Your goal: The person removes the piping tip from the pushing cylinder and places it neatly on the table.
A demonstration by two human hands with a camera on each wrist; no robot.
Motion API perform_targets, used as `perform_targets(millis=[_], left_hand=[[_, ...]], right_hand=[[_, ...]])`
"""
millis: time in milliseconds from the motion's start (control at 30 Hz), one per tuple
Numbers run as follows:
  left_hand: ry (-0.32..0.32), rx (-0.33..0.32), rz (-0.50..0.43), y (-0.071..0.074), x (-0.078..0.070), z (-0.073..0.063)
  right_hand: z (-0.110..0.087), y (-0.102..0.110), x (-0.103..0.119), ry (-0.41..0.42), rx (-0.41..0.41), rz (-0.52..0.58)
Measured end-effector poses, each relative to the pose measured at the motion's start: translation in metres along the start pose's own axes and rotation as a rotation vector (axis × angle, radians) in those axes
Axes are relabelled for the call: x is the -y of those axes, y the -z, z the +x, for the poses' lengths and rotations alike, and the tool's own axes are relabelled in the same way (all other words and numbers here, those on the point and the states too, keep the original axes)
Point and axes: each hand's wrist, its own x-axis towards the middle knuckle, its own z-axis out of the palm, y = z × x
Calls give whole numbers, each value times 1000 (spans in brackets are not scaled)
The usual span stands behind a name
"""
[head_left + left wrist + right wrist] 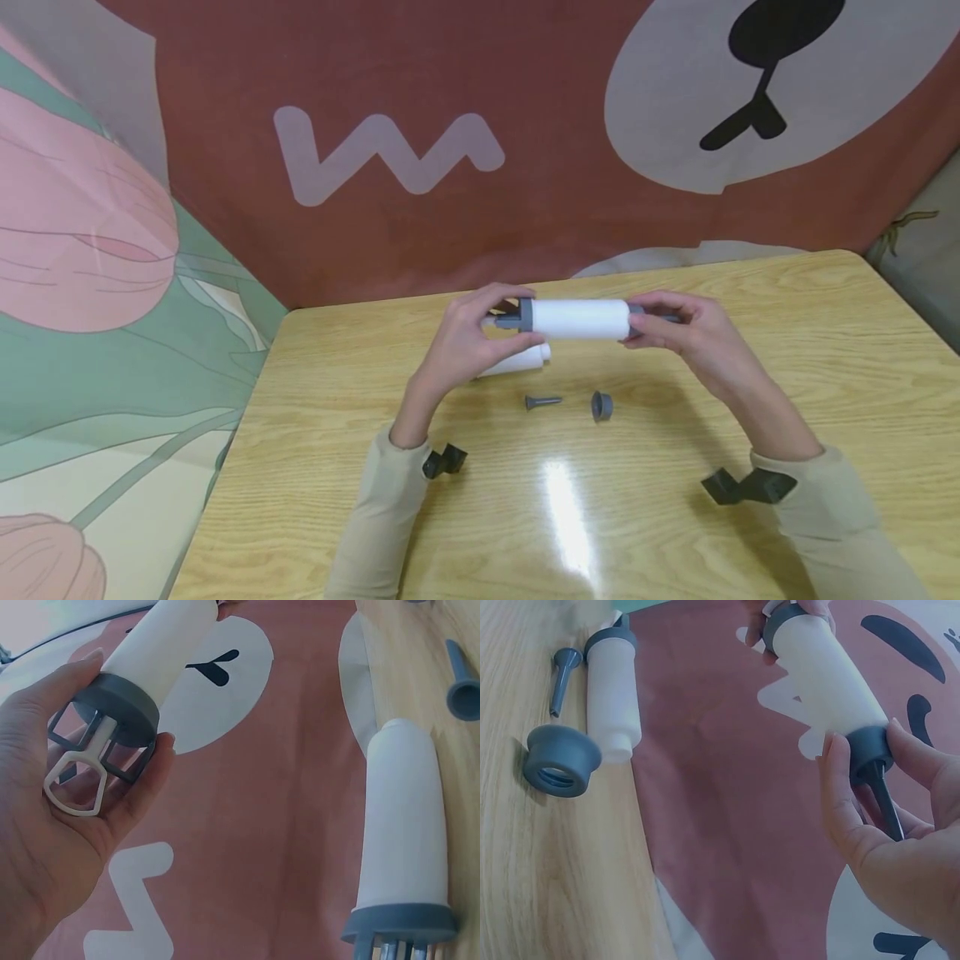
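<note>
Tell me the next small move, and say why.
Perhaps a small twist of the grey cap by the right hand, direction unclear: that hand pinches the cap, with the nozzle sticking out, while the left hand holds the white tube at the grey collar.

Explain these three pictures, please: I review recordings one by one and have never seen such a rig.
There is no robot here, only a person's two bare hands. The wide picture comes from a head-worn camera looking down; the others from cameras on each wrist. The left hand and right hand hold a white cylindrical tube with dark grey ends between them: the left at the end with a pale rod and loop, the right at the end with a slim grey spout. On the light wood-grain table lie a second white tube with a grey collar, a small grey funnel-shaped nozzle and a grey ring-shaped cap.
</note>
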Motion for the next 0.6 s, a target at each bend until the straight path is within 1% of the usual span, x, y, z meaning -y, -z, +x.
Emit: perform_targets(millis=[300,600], left_hand=[[46,-10,-84,0,-4,-1],[93,8,-135,0,-4,-1]], right_hand=[[-4,-3,6,16,-15,7],[-6,-4,8,46,-28,-13]])
